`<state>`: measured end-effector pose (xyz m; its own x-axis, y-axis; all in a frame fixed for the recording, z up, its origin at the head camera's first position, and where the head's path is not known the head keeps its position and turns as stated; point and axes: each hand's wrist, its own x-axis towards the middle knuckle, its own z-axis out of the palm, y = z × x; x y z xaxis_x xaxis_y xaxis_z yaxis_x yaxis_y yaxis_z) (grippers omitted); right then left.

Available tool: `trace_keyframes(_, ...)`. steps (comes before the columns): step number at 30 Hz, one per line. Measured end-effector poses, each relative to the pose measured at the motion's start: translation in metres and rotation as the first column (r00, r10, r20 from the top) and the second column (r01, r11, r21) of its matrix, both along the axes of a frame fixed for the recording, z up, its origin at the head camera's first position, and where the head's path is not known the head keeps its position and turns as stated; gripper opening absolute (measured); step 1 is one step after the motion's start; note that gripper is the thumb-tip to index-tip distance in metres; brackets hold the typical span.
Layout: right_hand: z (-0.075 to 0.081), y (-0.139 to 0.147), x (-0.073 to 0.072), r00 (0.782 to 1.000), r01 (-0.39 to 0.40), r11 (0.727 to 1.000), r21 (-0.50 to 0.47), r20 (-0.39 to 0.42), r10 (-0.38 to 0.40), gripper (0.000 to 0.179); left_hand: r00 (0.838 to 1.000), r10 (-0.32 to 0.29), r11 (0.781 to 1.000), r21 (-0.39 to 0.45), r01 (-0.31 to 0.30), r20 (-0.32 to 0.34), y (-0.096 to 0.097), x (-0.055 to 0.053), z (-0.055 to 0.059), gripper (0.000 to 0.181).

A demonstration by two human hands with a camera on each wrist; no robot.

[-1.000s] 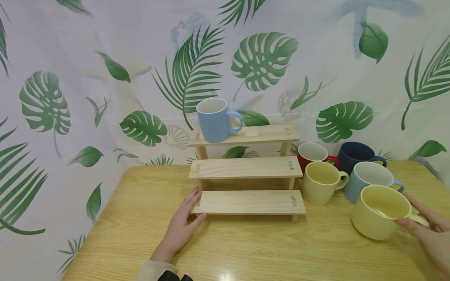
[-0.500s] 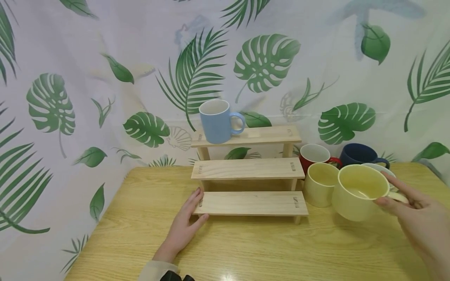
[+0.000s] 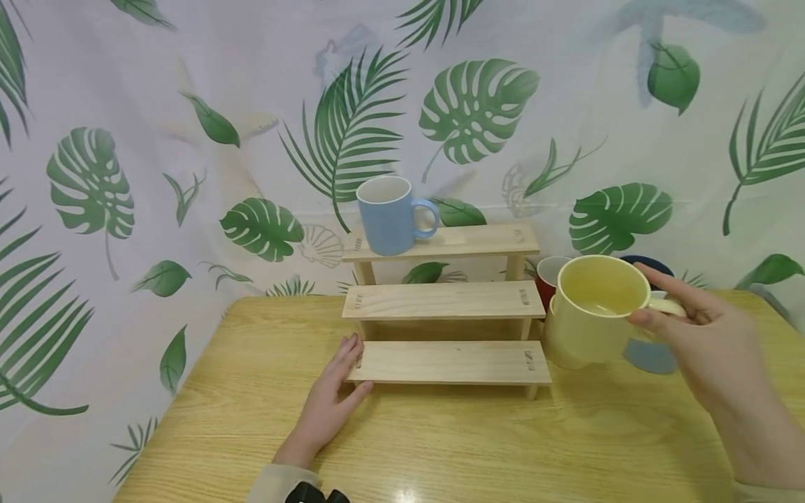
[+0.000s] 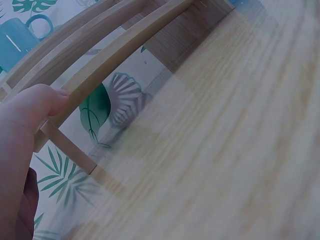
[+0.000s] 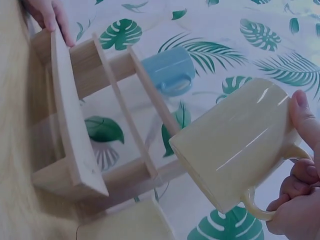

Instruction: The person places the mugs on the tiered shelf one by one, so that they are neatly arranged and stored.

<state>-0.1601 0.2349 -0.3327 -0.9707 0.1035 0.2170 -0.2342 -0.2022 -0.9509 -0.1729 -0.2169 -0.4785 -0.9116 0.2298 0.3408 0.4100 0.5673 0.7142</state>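
In the head view my right hand [image 3: 711, 328] grips the handle of a yellow mug [image 3: 604, 293], thumb and index finger near its rim. The mug is raised, with another yellow mug [image 3: 562, 353] partly hidden behind it. In the right wrist view the held mug [image 5: 240, 142] shows its side and handle. My left hand [image 3: 327, 398] rests at the left end of the lowest board of a three-tier wooden shelf [image 3: 446, 362], fingers nearly straight along that end. In the left wrist view the thumb [image 4: 47, 100] touches the board's front edge. A light blue mug [image 3: 386, 216] stands on the top tier.
Right of the shelf, partly covered by the held mug and hand, are a red mug [image 3: 546, 276] with white inside, a dark blue mug [image 3: 648, 264] and a second light blue mug [image 3: 650, 356]. A leaf-patterned cloth [image 3: 251, 168] hangs behind the wooden table [image 3: 440, 447].
My right hand has lifted the yellow mug up and to the left, from the right of the table to in front of the other mugs. My left hand stays at the shelf.
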Motion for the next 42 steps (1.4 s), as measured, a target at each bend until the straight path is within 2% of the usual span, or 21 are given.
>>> trace_keyframes(3, 0.005, -0.012, -0.006, 0.998, -0.035, 0.998, -0.045, -0.048, 0.033, 0.05, 1.0, -0.002, 1.0, 0.004, 0.002, 0.007, -0.001, 0.0, 0.0, 0.063)
trace_keyframes(8, 0.009, -0.027, -0.015, 0.996, -0.067, 0.997, -0.035, -0.063, 0.065, 0.047, 1.0, -0.007, 1.0, 0.012, 0.007, 0.013, -0.001, 0.0, 0.0, 0.062)
trace_keyframes(12, 0.014, -0.039, -0.027, 0.998, -0.067, 0.997, 0.048, -0.007, 0.068, 0.048, 1.0, -0.001, 1.0, 0.014, 0.001, 0.011, -0.001, 0.0, 0.0, 0.062)
trace_keyframes(15, 0.02, -0.047, -0.037, 0.996, -0.069, 0.988, 0.141, 0.059, 0.062, 0.052, 1.0, 0.0, 1.0, 0.011, -0.001, 0.009, -0.001, 0.001, 0.001, 0.061)
trace_keyframes(18, 0.029, -0.055, -0.047, 0.994, -0.069, 0.979, 0.193, 0.101, 0.05, 0.055, 1.0, -0.003, 1.0, 0.01, 0.003, 0.01, 0.0, 0.001, 0.002, 0.061)
trace_keyframes(20, 0.035, -0.06, -0.055, 0.994, -0.073, 0.983, 0.166, 0.096, 0.057, 0.055, 1.0, -0.004, 1.0, 0.01, 0.004, 0.01, 0.0, 0.001, 0.002, 0.061)
trace_keyframes(26, 0.048, -0.075, -0.078, 0.996, -0.085, 0.996, 0.021, 0.01, 0.085, 0.053, 1.0, -0.005, 1.0, 0.014, 0.005, 0.011, 0.001, 0.002, 0.004, 0.061)
trace_keyframes(31, 0.049, -0.084, -0.096, 0.998, -0.053, 0.999, 0.011, -0.018, 0.053, 0.051, 1.0, -0.002, 1.0, 0.014, 0.002, 0.006, 0.001, 0.001, 0.005, 0.061)
trace_keyframes(37, 0.045, -0.098, -0.114, 1.0, 0.018, 0.999, 0.029, 0.007, -0.019, 0.054, 1.0, 0.003, 1.0, 0.015, -0.003, 0.004, 0.0, 0.001, 0.005, 0.061)
trace_keyframes(42, 0.045, -0.107, -0.125, 1.0, 0.007, 1.0, -0.024, 0.012, -0.007, 0.056, 1.0, -0.002, 1.0, 0.013, 0.002, -0.002, 0.0, 0.001, 0.003, 0.06)
